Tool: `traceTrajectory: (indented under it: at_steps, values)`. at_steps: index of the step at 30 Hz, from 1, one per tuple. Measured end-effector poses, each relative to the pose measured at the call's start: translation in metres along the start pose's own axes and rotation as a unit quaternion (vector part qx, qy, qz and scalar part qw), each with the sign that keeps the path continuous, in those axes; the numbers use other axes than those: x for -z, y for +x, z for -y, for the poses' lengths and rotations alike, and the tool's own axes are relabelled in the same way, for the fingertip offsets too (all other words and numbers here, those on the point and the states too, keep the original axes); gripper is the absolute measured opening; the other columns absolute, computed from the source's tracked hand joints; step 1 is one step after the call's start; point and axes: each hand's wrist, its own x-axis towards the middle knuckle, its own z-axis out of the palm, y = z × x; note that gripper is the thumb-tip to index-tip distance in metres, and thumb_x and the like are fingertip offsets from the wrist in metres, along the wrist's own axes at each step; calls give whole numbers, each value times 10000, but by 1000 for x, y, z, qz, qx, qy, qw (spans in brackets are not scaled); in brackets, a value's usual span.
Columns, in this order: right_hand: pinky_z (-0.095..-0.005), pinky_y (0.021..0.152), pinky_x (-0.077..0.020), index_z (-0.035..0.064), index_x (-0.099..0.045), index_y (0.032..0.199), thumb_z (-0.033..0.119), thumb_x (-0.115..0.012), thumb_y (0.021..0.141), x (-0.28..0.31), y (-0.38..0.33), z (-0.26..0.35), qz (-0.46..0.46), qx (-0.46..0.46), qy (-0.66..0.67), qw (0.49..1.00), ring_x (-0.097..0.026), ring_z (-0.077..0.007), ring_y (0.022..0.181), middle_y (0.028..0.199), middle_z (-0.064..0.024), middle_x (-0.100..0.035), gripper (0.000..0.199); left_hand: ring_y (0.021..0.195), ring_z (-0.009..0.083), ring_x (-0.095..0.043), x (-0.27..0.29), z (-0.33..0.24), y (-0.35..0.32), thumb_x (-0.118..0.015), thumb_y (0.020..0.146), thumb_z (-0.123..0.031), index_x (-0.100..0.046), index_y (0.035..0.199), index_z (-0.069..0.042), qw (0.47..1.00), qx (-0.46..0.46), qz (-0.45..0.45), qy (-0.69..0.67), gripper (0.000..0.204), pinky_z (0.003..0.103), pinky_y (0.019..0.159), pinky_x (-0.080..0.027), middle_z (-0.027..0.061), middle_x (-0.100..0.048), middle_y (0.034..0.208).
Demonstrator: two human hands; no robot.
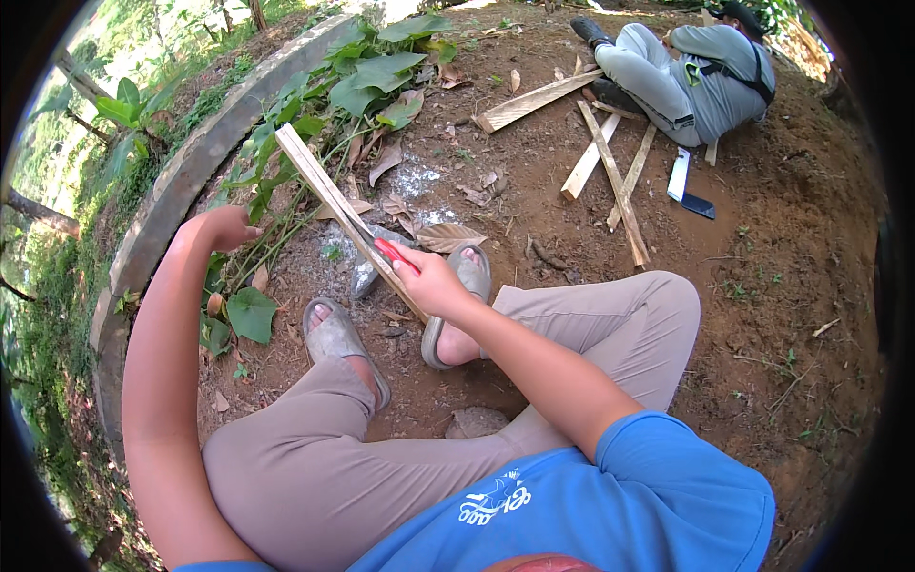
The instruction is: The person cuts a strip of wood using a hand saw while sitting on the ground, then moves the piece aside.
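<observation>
Seen from the head camera, a long wooden stick [338, 205] is held slanted above the dirt ground [762, 315], just past the person's two feet in grey sandals [335, 336]. Its far end points up and to the left, toward the green leafy plants [367, 71]. Its near end is hidden behind the right hand [434, 284].

The right hand is closed tight around a red-handled knife [394, 254]. The red handle is pressed against the stick. The blade cannot be made out clearly.

The left hand [227, 229] is held up on the left, near the plants, and it is curled. Whether it is holding anything cannot be told, because only its back is seen.

A curved concrete curb [186, 176] is seen on the left. Dry brown leaves [448, 236] are scattered just beyond the feet.

Far off on the right, another person in grey clothes [691, 81] is seated on the ground. Loose wood strips [610, 172] are spread beside that person, well apart from the stick.
</observation>
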Motion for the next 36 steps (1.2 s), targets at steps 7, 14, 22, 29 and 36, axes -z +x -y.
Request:
traceTrajectory:
  at_steps: [7, 14, 22, 29, 36]
  values:
    - [-362, 960, -529, 53, -580, 1488, 218, -581, 1056, 6, -19, 12, 2, 4, -30, 1000, -732, -321, 1063, 1210, -264, -727, 462, 1218, 379, -673, -2, 3, 0, -631, 1015, -500, -698, 1285, -10, 1000, -18, -14, 0, 564, 487, 1026, -519, 212, -719, 1290]
    - [-351, 951, -532, 65, -603, 1471, 225, -591, 1052, 31, -32, 19, 18, -19, -11, 1000, -735, -296, 1058, 1200, -244, -740, 449, 1256, 360, -659, -2, 9, 0, -642, 1003, -553, -675, 1350, -71, 1000, 5, -3, 12, 595, 472, 1041, -509, 193, -705, 1331]
    - [-387, 884, -542, 54, -602, 1465, 231, -590, 1040, -2, 0, 17, 7, -12, -27, 1000, -728, -299, 929, 1072, -274, -733, 460, 1249, 370, -662, -1, -10, -9, -621, 1021, -491, -700, 1319, -28, 1000, 6, 5, 6, 557, 483, 1043, -513, 199, -705, 1334]
    - [-375, 930, -537, 45, -623, 1445, 219, -588, 1042, 26, -4, 63, 46, -80, -29, 995, -738, -286, 1027, 1138, -263, -747, 440, 1298, 370, -632, -3, 6, 1, -632, 1007, -565, -631, 1407, -63, 1000, 13, 7, 4, 643, 482, 1073, -491, 206, -677, 1379]
    - [-367, 949, -529, 44, -618, 1449, 221, -588, 1037, 6, 9, 15, 29, -42, -7, 999, -733, -289, 1059, 1200, -254, -738, 449, 1283, 372, -639, 0, -5, 1, -645, 1002, -546, -640, 1391, -66, 1000, 1, 13, 1, 617, 471, 1070, -494, 205, -686, 1359]
